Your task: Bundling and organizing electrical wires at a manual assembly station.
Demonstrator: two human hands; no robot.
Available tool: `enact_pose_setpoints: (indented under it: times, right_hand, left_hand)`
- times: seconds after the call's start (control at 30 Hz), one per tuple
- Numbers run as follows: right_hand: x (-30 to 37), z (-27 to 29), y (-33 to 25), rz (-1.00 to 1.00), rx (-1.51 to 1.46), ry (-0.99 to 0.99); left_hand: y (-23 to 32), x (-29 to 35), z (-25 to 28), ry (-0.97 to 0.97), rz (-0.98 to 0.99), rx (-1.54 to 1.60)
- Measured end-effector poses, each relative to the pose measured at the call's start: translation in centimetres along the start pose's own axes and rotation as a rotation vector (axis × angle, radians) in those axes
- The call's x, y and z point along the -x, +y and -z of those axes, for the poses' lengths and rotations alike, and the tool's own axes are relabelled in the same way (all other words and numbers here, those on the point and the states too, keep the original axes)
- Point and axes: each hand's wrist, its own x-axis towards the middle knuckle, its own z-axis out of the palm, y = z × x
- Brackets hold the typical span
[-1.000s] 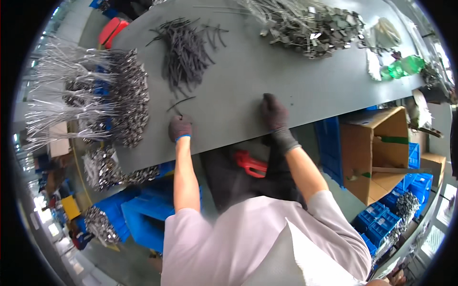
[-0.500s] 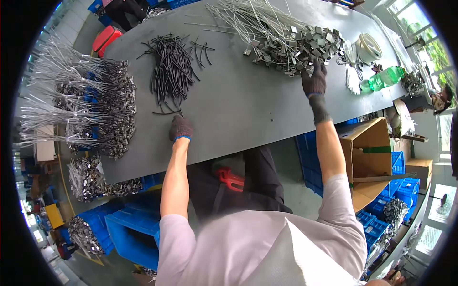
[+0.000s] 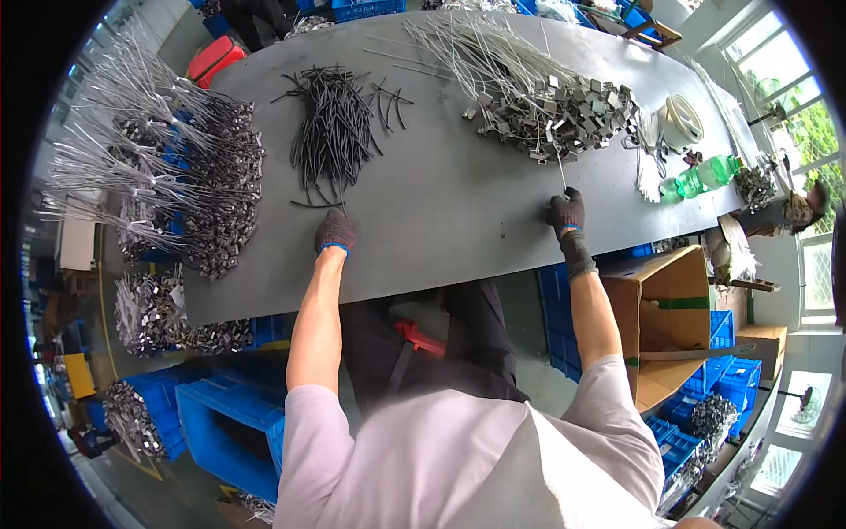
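Observation:
My left hand [image 3: 337, 233], in a dark knit glove, is closed at the near end of a pile of short black tubes [image 3: 335, 128]. One tube end runs to its fingertips. My right hand [image 3: 566, 212], gloved too, is closed near the table's front edge. A thin pale wire [image 3: 560, 172] reaches from its fingers back toward a heap of small silvery metal blocks [image 3: 564, 115]. Whatever sits at the gripped end is hidden by the fingers. Long pale wires [image 3: 476, 48] fan out behind the heap.
Bundles of wired metal parts [image 3: 220, 185] line the left edge of the grey table [image 3: 441, 220]. A green bottle [image 3: 709, 176] and a whitish roll [image 3: 681, 121] stand at right. Below are a cardboard box [image 3: 674, 326] and a blue crate [image 3: 233, 432].
My right hand has come back from the metal heap toward me, closing and drawing a pale wire along. My left hand stays by the black tubes. The view has shifted slightly.

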Motion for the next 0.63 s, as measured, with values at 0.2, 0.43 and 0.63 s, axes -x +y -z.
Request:
enact_pose_setpoints:
  times: [0.2, 0.43, 0.63]
  right_hand:
    - [10.3, 3.9, -2.6, -0.183, -0.145, -0.388]
    - [33.7, 11.8, 12.3, 0.004, 1.024, -0.394]
    - [46.9, 17.9, 23.9, -0.01, 1.166, -0.629]
  left_hand:
    - [-2.1, 0.4, 0.4, -0.068, 0.087, 0.454]
    - [-2.1, 6.7, -1.4, -0.432, 0.325, 1.672]
    - [2.6, 12.7, -2.8, -0.522, 0.252, 1.961]
